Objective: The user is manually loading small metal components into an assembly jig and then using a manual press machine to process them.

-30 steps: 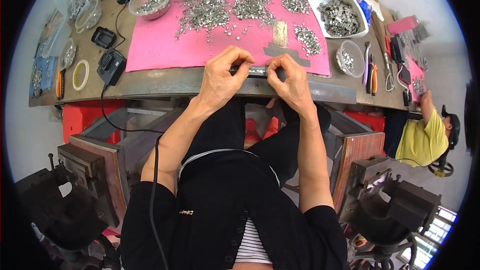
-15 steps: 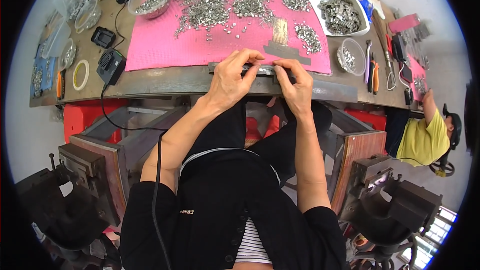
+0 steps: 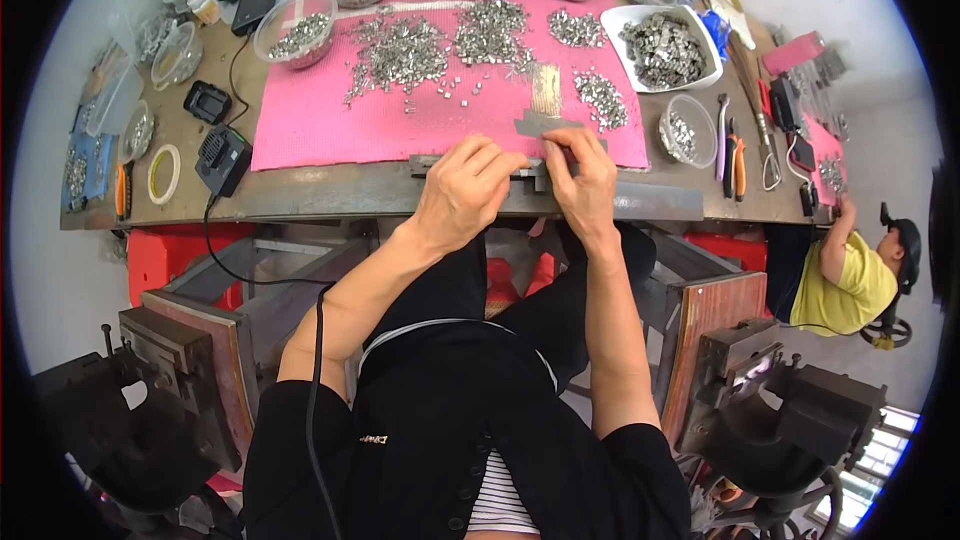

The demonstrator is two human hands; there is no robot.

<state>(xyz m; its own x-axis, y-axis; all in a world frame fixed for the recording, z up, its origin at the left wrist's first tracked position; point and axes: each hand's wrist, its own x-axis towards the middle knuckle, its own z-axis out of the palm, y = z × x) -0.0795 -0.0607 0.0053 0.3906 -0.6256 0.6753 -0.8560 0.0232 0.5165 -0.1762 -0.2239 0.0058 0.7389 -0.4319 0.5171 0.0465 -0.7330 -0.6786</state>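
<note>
Pinching a narrow grey metal strip (image 3: 530, 172) at the bench edge, left hand (image 3: 465, 192) grip curled over it, right hand (image 3: 585, 180) fingertips pressed on it.

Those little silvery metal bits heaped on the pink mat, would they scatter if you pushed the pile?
Probably. The metal bits lie loose, with strays already spread around the heaps, so a push would likely spread them further. They look blocky, so they should slide rather than roll. The pink mat looks textured, which may slow them.

Shiny metal bits (image 3: 405, 50) heaped on matt pink mat (image 3: 320, 120); clear plastic bowls (image 3: 296, 28); dull, worn metal bench edge (image 3: 330, 192).
</note>
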